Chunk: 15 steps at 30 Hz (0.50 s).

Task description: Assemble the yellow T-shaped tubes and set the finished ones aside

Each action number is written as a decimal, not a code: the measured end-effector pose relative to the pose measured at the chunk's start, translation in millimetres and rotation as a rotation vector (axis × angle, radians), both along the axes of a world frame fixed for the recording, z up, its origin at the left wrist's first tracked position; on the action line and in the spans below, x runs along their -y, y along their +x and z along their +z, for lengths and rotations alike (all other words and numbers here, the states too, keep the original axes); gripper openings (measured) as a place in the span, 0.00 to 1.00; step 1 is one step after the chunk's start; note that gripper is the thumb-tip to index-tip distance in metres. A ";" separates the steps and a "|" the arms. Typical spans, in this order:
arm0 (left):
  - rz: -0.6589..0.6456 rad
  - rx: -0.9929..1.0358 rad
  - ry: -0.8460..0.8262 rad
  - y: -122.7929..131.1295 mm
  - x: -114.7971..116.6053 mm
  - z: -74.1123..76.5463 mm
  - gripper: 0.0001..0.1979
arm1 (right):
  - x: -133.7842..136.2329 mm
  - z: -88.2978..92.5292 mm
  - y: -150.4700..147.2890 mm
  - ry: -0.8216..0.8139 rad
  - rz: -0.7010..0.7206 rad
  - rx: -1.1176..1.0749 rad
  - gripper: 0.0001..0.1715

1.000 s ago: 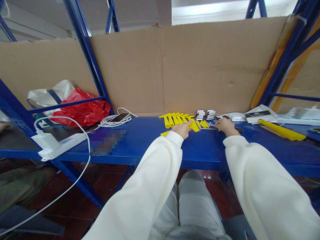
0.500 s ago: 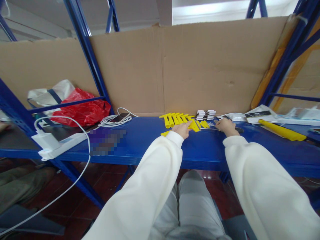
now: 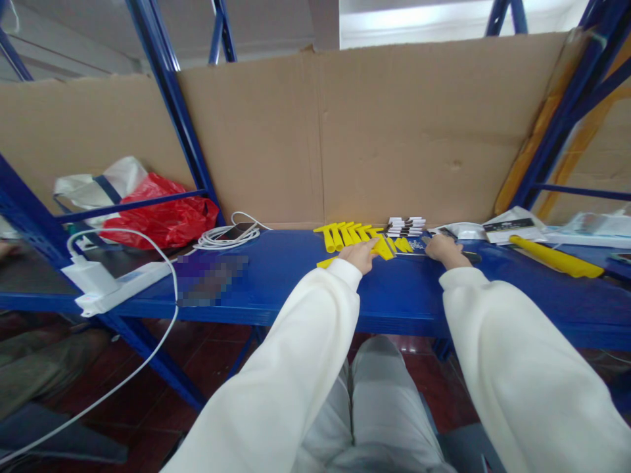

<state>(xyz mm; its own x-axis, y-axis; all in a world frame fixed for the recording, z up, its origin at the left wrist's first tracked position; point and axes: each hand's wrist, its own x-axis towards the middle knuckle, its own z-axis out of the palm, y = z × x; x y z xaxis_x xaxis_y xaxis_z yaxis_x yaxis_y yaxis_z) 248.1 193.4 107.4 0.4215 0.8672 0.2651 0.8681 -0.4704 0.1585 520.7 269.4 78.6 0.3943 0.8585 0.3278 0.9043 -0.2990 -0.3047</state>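
My left hand (image 3: 359,255) is closed around the handle of a yellow scraper (image 3: 383,249), whose flat blade points right. A yellow end of it shows on the left side of the hand. Just behind lies a row of yellow scrapers (image 3: 340,237) with round handles. My right hand (image 3: 444,249) has its fingers pinched together at the right end of a dark printed card (image 3: 418,246); what they hold, if anything, is hidden. Several small yellow blades (image 3: 404,245) lie on or beside the card. A dark slim object (image 3: 472,257) pokes out by the right hand.
Small white-and-black packs (image 3: 405,226) are stacked at the back. On the right lie a yellow rolled piece (image 3: 557,256) and a white packet (image 3: 515,226). A coiled white cable (image 3: 227,236), power strip (image 3: 123,289) and red bag (image 3: 162,213) are left. Cardboard (image 3: 384,131) walls the back.
My right hand's fingers have shifted very slightly at the card's end. The left hand and the scraper stay where they were.
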 end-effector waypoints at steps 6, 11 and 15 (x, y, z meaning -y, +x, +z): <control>-0.002 0.003 0.010 0.2 -1.4 -0.9 0.31 | 16.3 18.9 -20.2 -0.106 -0.028 0.038 0.24; -0.023 0.012 0.045 0.2 0.5 1.2 0.32 | 22.8 24.0 -34.1 -0.027 0.045 0.060 0.18; -0.085 0.121 0.109 -0.9 -1.3 3.2 0.35 | 25.1 25.4 -39.5 -0.024 0.065 0.046 0.17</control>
<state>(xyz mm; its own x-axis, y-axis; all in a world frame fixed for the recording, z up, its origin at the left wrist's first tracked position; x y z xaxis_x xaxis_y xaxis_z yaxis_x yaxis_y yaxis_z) 247.3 194.7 110.6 0.4513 0.7932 0.4089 0.8023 -0.5612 0.2031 481.2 244.3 104.0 0.3224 0.8897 0.3233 0.9349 -0.2457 -0.2560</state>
